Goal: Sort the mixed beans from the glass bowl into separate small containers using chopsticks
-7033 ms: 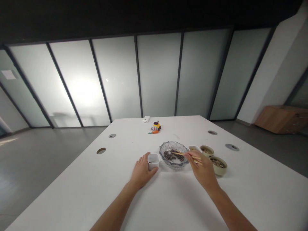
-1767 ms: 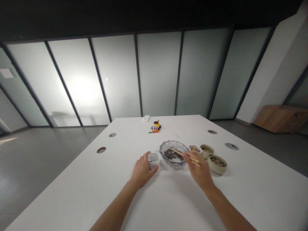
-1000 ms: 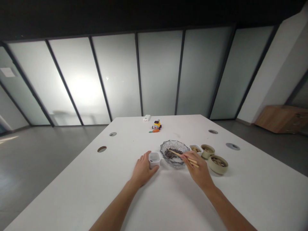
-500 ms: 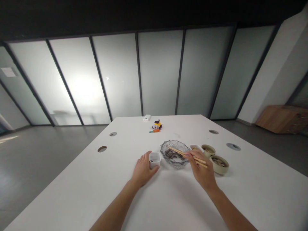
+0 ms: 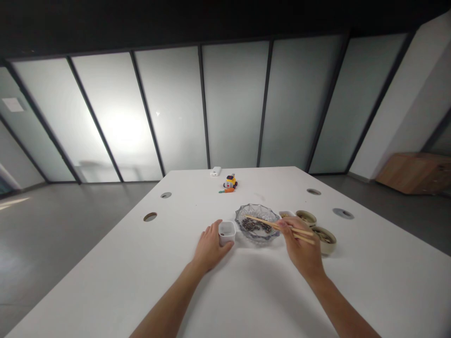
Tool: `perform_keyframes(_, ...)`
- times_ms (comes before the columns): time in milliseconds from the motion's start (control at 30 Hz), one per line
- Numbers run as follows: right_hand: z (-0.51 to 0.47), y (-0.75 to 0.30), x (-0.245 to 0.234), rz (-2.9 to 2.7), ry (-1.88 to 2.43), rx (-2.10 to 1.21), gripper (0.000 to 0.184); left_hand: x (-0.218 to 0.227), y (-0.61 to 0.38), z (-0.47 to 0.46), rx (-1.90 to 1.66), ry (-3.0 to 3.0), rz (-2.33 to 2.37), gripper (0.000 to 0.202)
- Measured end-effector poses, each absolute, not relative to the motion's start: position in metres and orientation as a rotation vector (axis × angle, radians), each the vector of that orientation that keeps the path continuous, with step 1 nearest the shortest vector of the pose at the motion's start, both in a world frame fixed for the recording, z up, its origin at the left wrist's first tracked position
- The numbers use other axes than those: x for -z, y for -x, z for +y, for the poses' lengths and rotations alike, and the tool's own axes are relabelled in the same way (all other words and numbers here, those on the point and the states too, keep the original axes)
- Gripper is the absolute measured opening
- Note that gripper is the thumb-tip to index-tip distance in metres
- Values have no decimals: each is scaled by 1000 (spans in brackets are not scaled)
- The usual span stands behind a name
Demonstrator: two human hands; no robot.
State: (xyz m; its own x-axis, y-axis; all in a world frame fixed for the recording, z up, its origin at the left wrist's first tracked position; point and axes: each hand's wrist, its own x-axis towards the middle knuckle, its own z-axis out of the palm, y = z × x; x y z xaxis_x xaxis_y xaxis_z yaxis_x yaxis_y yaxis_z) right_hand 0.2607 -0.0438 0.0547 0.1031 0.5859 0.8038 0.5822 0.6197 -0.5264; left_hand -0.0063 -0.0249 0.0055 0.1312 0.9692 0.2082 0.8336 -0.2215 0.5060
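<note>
My left hand (image 5: pixel 210 246) is curled around the left side of a small white square cup (image 5: pixel 228 238) on the table. A dark speck or two shows inside the cup. Just to its right stands a clear glass bowl (image 5: pixel 243 233) with a scalloped rim, holding many small dark pieces too small to name. My right hand (image 5: pixel 301 246) grips a pair of wooden chopsticks (image 5: pixel 262 220), whose tips reach over the glass bowl. Whether anything is pinched between the tips, I cannot tell.
Right of the bowl are a white dish (image 5: pixel 286 214) and two pale green bowls (image 5: pixel 306 217) with dried-looking contents, partly behind my right hand. Farther back lie a yellow toy vehicle (image 5: pixel 230 181), an orange screwdriver-like toy (image 5: pixel 227 190) and a white device (image 5: pixel 215 171). Round holes pierce the white table (image 5: pixel 141 277).
My right hand has shifted a little to the right with the chopsticks, covering more of the nearer green bowl. The left hand and the cup have stayed in place.
</note>
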Motion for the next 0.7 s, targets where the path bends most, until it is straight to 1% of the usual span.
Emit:
perform_keyframes(100,-36,-264,-45,-1634,1020,72,26,-6,6,-26,-717,-2142,1775,69)
perform_keyframes(300,-23,-267,-24,-1736,1000,22,25,-7,6,-26,-699,-2147,1770,71)
perform_keyframes(467,-21,-268,-21,-1739,948,-38,21,-8,6,-25,-696,-2155,1767,71)
perform_keyframes(700,-20,-267,-21,-1712,938,-30,20,-5,7,-25,-711,-2167,1759,70)
